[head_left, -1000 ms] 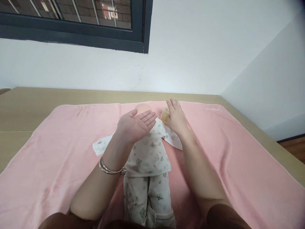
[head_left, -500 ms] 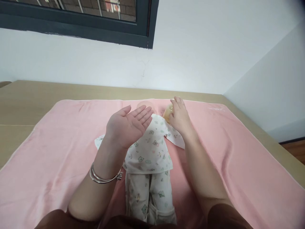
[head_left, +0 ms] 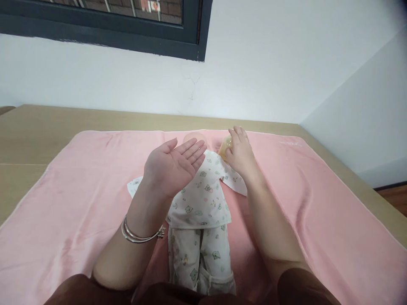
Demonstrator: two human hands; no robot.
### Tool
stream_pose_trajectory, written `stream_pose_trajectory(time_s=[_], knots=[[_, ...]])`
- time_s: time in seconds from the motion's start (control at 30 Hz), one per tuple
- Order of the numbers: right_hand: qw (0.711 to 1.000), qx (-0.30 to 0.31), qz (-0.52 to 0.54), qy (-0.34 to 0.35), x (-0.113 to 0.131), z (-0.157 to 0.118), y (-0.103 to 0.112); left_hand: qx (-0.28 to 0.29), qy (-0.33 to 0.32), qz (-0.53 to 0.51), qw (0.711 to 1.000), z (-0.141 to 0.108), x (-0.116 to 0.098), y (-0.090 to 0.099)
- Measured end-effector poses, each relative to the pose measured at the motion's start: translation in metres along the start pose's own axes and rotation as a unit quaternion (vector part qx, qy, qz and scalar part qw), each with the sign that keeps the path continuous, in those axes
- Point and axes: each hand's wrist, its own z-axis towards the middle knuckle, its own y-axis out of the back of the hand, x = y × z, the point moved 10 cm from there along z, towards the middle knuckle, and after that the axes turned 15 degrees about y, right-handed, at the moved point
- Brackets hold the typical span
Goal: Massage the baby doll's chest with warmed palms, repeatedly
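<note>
Two bare hands are working over a doll (head_left: 199,199) that is lying face up on a pink blanket (head_left: 318,199) spread across the counter (head_left: 38,131), its head toward the far edge and its legs pointing at the near edge. The left hand (head_left: 173,166) is hovering above the doll's chest, palm up, fingers stretched out together and gripping nothing; a silver bracelet (head_left: 140,234) is circling its wrist. The right hand (head_left: 240,153) is resting at the doll's upraised arm, fingers loosely curled around the doll's small yellowish hand (head_left: 224,148), just beside the printed sleeve. The doll's head (head_left: 192,137) is showing only partly beyond the left hand's fingertips.
</note>
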Motion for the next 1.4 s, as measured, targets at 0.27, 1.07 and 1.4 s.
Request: stream_pose_trajectory(time_s=[0.27,1.07,1.4], knots=[[1.000,-0.019,0.007,0.006,-0.0004,-0.0011,0.0004,0.003,0.002,-0.005,1.000,-0.0003,0.0005,0.0008],[1.000,-0.012,0.017,-0.005,0.0012,-0.0013,-0.0016,0.007,0.005,-0.010,1.000,-0.0019,0.0039,-0.0012],[1.000,-0.002,0.013,-0.010,0.0021,-0.0008,-0.0022,0.001,0.002,0.005,1.000,-0.0033,0.0050,-0.0022]])
